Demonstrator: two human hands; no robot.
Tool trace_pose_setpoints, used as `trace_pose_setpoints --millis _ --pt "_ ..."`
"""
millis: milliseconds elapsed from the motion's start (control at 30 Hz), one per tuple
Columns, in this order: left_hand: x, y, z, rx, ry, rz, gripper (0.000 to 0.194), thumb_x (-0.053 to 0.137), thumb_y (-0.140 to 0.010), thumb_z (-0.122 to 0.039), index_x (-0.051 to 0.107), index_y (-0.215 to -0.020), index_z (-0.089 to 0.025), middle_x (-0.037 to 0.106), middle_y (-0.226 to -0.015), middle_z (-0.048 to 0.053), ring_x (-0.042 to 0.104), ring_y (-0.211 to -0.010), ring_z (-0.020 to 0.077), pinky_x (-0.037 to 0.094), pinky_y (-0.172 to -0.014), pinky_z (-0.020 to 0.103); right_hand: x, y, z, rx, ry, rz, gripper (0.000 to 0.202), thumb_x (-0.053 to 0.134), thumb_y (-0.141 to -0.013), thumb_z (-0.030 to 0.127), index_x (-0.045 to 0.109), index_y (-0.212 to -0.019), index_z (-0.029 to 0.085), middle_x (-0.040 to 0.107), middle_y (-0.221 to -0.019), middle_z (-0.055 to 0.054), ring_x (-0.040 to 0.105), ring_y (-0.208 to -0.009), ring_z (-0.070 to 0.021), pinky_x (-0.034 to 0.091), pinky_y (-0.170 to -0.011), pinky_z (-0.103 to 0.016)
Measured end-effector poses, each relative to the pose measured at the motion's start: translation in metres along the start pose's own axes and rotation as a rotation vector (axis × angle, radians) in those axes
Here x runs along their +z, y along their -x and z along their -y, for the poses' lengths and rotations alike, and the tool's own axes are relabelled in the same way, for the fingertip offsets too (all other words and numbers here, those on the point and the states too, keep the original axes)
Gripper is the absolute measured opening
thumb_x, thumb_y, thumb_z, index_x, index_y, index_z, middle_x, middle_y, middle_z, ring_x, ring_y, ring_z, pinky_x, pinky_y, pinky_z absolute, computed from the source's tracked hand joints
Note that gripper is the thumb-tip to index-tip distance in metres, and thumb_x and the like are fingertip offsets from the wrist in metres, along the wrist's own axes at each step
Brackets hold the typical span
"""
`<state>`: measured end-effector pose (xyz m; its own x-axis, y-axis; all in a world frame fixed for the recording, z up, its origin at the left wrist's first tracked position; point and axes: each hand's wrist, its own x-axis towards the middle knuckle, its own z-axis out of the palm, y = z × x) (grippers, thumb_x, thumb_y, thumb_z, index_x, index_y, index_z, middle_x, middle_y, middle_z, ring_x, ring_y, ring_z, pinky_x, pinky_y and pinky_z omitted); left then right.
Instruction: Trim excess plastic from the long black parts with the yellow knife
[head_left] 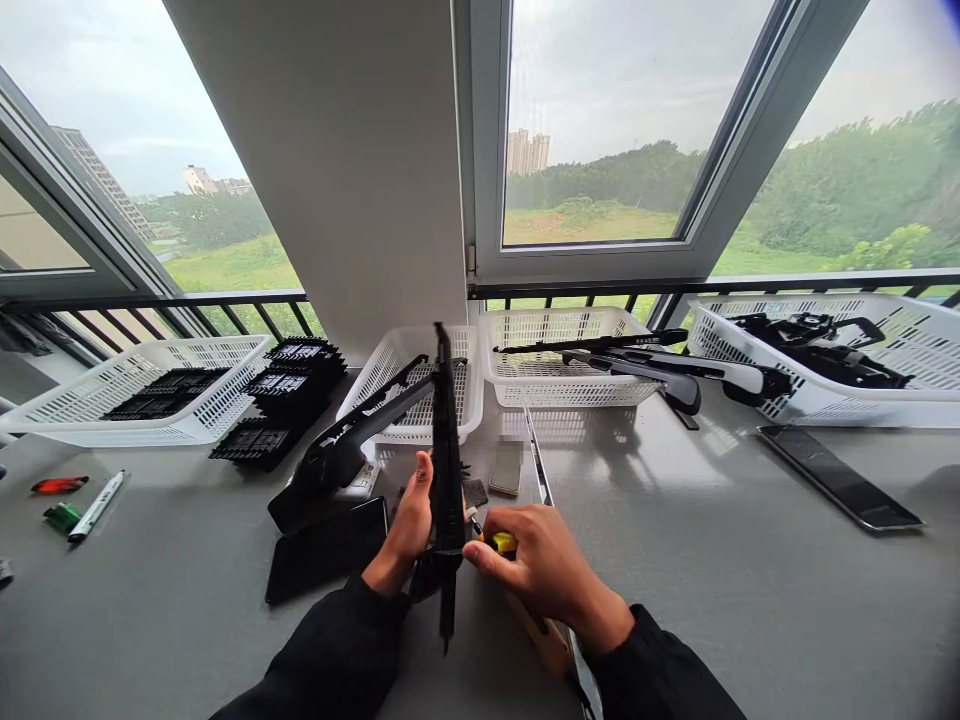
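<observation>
A long black plastic part (448, 450) stands on end, seen edge-on, above the grey table. My left hand (409, 520) grips its left side, thumb pointing up. On the other side my right hand (536, 560) is closed around a small yellow-and-black tool (502, 542), whose tip points at the black part. Where the tip meets the part cannot be made out. Under my right forearm lies a long tan and silver piece (551, 645). A black flat panel (328, 550) lies left of my left hand.
White baskets (573, 392) line the back; some hold black parts. Left of centre are stacked black grids (289, 395) and a long black part (337, 455). A marker (97, 507) lies far left, a dark phone-like slab (840, 478) at right, a small grey box (505, 468) in the middle.
</observation>
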<state>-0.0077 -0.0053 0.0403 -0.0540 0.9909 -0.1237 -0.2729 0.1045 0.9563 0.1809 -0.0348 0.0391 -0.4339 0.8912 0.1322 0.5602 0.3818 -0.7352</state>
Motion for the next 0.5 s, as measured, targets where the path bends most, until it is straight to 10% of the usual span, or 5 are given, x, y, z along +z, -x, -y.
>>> trace_pose_setpoints --millis 233,500 --pt "-0.005 0.001 -0.014 -0.167 -0.029 0.437 0.087 0.055 -0.084 -0.097 0.071 -0.122 -0.021 0.069 -0.071 0.004 0.063 -0.053 0.0190 0.052 -0.051 0.029 -0.002 0.000 -0.007 0.066 0.063 -0.066 0.054 0.057 -0.102 0.065 0.067 -0.072 0.020 0.064 -0.066 0.000 0.055 -0.063 -0.0137 0.027 -0.067 -0.029" --pt "-0.001 0.005 -0.020 -0.202 -0.045 0.532 0.057 0.072 -0.092 -0.069 0.076 -0.121 -0.019 0.067 -0.080 0.004 0.050 -0.049 0.0119 0.054 -0.049 0.029 -0.005 -0.003 -0.016 0.243 0.144 -0.190 0.056 0.052 -0.105 0.065 0.072 -0.076 0.022 0.073 -0.071 -0.004 0.066 -0.071 -0.0203 0.028 -0.068 -0.031"
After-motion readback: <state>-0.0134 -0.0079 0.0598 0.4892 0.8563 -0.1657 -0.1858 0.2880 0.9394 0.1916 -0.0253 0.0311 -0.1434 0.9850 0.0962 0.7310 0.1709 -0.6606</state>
